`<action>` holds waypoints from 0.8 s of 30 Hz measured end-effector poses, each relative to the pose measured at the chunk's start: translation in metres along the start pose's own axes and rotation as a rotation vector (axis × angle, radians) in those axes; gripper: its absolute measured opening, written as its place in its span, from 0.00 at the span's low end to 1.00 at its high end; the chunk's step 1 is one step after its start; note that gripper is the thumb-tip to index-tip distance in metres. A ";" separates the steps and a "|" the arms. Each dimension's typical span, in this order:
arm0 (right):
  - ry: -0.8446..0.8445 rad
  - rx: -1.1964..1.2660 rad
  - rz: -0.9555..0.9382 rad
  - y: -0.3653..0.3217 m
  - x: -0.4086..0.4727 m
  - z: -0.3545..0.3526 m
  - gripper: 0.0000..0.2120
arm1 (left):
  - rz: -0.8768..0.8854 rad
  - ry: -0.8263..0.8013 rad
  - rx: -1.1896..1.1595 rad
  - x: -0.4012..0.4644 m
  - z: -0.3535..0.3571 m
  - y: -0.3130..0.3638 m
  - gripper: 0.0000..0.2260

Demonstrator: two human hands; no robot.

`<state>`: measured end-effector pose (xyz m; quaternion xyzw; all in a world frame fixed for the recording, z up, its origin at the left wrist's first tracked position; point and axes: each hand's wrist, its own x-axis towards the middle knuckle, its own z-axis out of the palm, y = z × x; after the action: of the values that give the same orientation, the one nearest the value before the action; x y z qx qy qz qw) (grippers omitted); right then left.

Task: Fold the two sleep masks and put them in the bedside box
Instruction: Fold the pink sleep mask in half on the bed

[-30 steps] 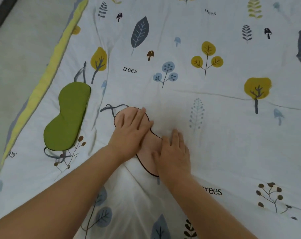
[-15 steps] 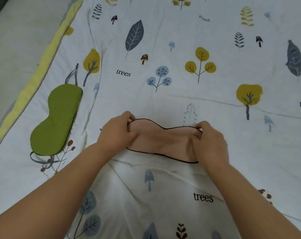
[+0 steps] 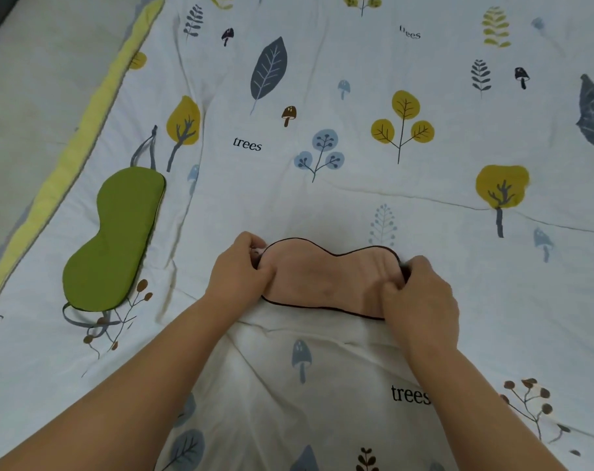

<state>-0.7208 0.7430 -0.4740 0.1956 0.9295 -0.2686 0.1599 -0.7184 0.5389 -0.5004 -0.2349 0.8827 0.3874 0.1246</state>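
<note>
A pink sleep mask with dark piping lies flat and crosswise on the printed quilt, in the middle of the view. My left hand pinches its left end, and my right hand pinches its right end, with the thumb on top of the fabric. A green sleep mask lies unfolded to the left on the quilt, its grey strap showing at both ends. No box is in view.
The white quilt, printed with trees and leaves, covers most of the view and is creased near my arms. Its yellow border runs diagonally at the left, with a pale surface beyond it.
The pink mask has turned from lying diagonally under my flat palms to lying crosswise. My hands have moved apart to its two ends and now grip them.
</note>
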 end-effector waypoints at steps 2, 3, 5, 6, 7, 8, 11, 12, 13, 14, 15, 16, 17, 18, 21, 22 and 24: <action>0.020 0.089 -0.067 -0.011 -0.012 -0.001 0.07 | 0.014 0.012 -0.027 -0.002 -0.002 -0.001 0.09; 0.030 0.113 -0.120 -0.017 -0.018 0.000 0.08 | 0.026 0.014 -0.032 -0.003 -0.002 -0.001 0.07; 0.030 0.166 -0.233 -0.027 -0.028 0.006 0.06 | 0.042 -0.007 -0.031 -0.005 -0.003 0.000 0.05; 0.016 0.180 -0.286 -0.032 -0.032 0.010 0.06 | 0.044 -0.029 -0.031 -0.005 -0.003 0.001 0.05; -0.003 0.186 -0.331 -0.035 -0.036 0.015 0.08 | 0.045 -0.051 -0.030 -0.006 -0.004 0.002 0.05; -0.024 0.190 -0.369 -0.038 -0.038 0.020 0.10 | 0.044 -0.063 -0.030 -0.006 -0.005 0.004 0.05; -0.059 0.224 -0.447 -0.048 -0.043 0.033 0.14 | -0.021 -0.087 -0.169 -0.010 -0.008 0.010 0.15; -0.072 0.238 -0.473 -0.050 -0.044 0.038 0.14 | -0.076 -0.108 -0.256 -0.011 -0.009 0.012 0.17; -0.107 0.247 -0.498 -0.053 -0.045 0.041 0.14 | -0.131 -0.136 -0.326 -0.011 -0.010 0.013 0.20; -0.167 0.260 -0.529 -0.054 -0.044 0.045 0.14 | -0.179 -0.170 -0.371 -0.010 -0.012 0.013 0.21; -0.240 0.271 -0.558 -0.054 -0.044 0.050 0.14 | -0.214 -0.205 -0.399 -0.009 -0.013 0.012 0.20; -0.292 0.281 -0.582 -0.053 -0.045 0.052 0.14 | -0.229 -0.234 -0.421 -0.009 -0.014 0.011 0.17; -0.295 0.283 -0.596 -0.053 -0.046 0.053 0.13 | -0.225 -0.248 -0.440 -0.009 -0.015 0.010 0.14; -0.235 0.284 -0.601 -0.050 -0.046 0.054 0.12 | -0.210 -0.245 -0.446 -0.009 -0.014 0.008 0.10; 0.090 0.227 -0.492 -0.042 -0.037 0.049 0.12 | -0.174 -0.178 -0.386 -0.007 -0.011 0.004 0.07; 0.110 0.204 -0.404 -0.040 -0.031 0.046 0.14 | -0.168 -0.166 -0.374 -0.007 -0.010 0.004 0.08; -0.048 0.238 -0.185 -0.038 -0.020 0.044 0.17 | -0.160 -0.180 -0.371 -0.005 -0.008 0.003 0.09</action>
<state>-0.7120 0.6830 -0.4853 0.1201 0.9011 -0.3951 0.1321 -0.7157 0.5368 -0.4909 -0.2875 0.7602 0.5515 0.1881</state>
